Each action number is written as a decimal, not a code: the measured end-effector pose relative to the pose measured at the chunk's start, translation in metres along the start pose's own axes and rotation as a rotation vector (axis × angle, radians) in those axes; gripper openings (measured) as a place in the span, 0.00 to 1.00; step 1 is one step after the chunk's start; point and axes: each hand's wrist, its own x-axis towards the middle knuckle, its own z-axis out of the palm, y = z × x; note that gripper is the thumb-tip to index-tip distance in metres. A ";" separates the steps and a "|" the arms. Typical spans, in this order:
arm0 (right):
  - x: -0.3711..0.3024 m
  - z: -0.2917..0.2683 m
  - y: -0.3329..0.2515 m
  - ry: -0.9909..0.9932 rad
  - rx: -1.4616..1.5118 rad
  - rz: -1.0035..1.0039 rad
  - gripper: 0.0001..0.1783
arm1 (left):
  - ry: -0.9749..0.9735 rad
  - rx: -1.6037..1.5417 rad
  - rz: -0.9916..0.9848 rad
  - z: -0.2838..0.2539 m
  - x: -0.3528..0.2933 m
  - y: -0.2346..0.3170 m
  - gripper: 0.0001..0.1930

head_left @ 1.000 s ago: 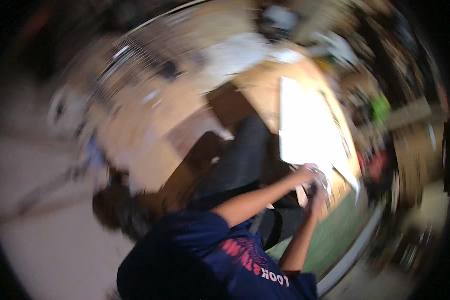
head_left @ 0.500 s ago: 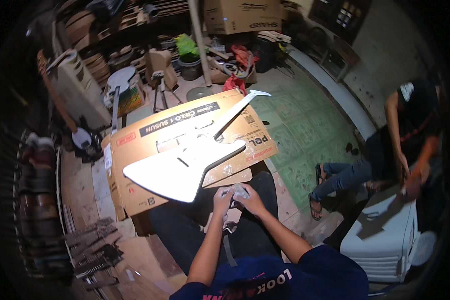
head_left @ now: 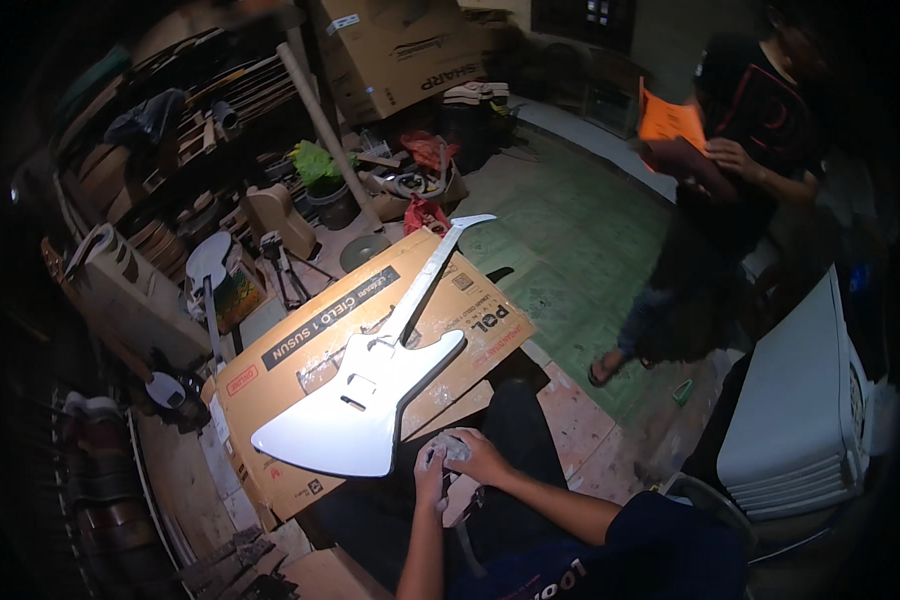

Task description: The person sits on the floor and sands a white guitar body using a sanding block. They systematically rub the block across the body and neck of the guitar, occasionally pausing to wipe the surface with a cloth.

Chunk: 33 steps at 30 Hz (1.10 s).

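On the cardboard (head_left: 270, 400) lay our white guitar (head_left: 410, 365), apart from our left hand (head_left: 431, 468) and right hand (head_left: 484, 463).
We judged the step to be a handling one, off the guitar, and the next move to call for a steady two-handed grip. Both hands met above the lap (head_left: 520, 415), fingers curled and closed on a grey wad (head_left: 456, 449); some fingertips were hidden, their spacing unclear.
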 end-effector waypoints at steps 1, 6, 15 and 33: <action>0.002 -0.002 -0.001 -0.005 -0.009 -0.012 0.36 | -0.006 -0.007 -0.008 0.006 -0.002 0.005 0.18; -0.001 -0.025 -0.001 -0.120 -0.102 -0.044 0.41 | -0.141 0.056 0.000 0.024 -0.010 0.009 0.21; -0.028 -0.048 -0.002 0.082 -0.181 -0.029 0.39 | -0.137 0.258 -0.073 0.061 -0.005 0.019 0.27; -0.023 -0.052 -0.012 0.092 -0.120 -0.114 0.27 | -0.184 0.489 0.010 0.052 0.011 0.027 0.24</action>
